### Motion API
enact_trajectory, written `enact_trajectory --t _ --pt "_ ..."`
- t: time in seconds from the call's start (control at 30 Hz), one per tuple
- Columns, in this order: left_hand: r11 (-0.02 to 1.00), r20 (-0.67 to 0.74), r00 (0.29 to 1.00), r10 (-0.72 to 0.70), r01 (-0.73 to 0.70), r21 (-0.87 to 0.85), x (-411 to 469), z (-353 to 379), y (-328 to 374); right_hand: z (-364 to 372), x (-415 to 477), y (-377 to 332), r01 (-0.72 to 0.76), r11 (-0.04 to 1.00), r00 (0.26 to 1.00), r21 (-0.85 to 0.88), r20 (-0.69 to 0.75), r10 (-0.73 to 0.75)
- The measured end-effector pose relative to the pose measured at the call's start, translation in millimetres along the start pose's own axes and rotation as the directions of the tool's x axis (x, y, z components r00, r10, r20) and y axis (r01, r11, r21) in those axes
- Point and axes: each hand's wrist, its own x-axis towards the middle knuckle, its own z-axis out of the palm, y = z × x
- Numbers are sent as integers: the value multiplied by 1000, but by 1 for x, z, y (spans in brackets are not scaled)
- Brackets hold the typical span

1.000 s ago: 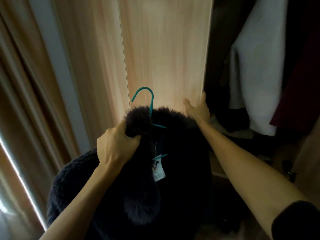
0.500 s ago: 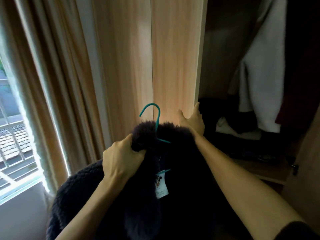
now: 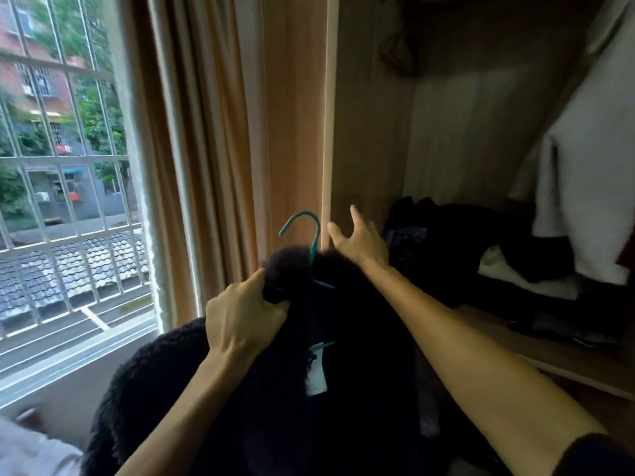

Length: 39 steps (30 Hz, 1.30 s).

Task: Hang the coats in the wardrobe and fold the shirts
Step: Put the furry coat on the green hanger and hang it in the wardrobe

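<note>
A dark furry coat hangs on a teal hanger in front of me, with a white tag dangling at its neck. My left hand grips the coat's fur collar just left of the hanger hook. My right hand reaches over the coat with fingers spread, at the front edge of the wooden wardrobe door, and holds nothing. The wardrobe stands open to the right.
A white garment hangs at the wardrobe's right. Dark clothes lie heaped on its wooden shelf. Beige curtains and a barred window fill the left side.
The view has swung left and up, revealing the window. The door has slid left, exposing more of the wardrobe's inside. My right hand has lifted off the door edge with fingers spread.
</note>
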Motion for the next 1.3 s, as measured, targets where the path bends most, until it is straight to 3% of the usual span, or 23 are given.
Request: enact_trajectory --t 0.13,0.33,0.5,0.73,0.87,0.97,1.1,1.17,1.3 --pt "999 30 999 -37 36 28 6 2 3 -11 -1 3 55 998 998 -10 -25 -56" --pt "999 46 999 -5 7 -46 30 23 19 -51 -7 24 117 993 974 -13 -195 -118" --pt "995 50 999 9 -4 -101 64 34 53 -95 -6 45 115 991 961 -71 -246 -129" --pt "977 9 998 65 -62 -203 112 60 111 -144 14 76 277 960 952 -41 -121 -280" --pt "963 -8 997 80 -79 -257 138 83 147 -171 43 93 367 921 926 -127 -46 -375" --pt "950 -28 994 101 -105 -293 158 103 173 -198 63 112 332 941 942 -68 -27 -334" --pt "921 -77 992 101 -122 -370 189 126 204 -243 85 147 252 952 957 174 -193 -219" --pt "899 -95 990 105 -135 -416 207 135 222 -267 93 170 185 973 961 137 -230 -151" --pt "859 -130 972 196 -234 -456 234 155 265 -304 92 202 113 992 986 -61 -114 -119"
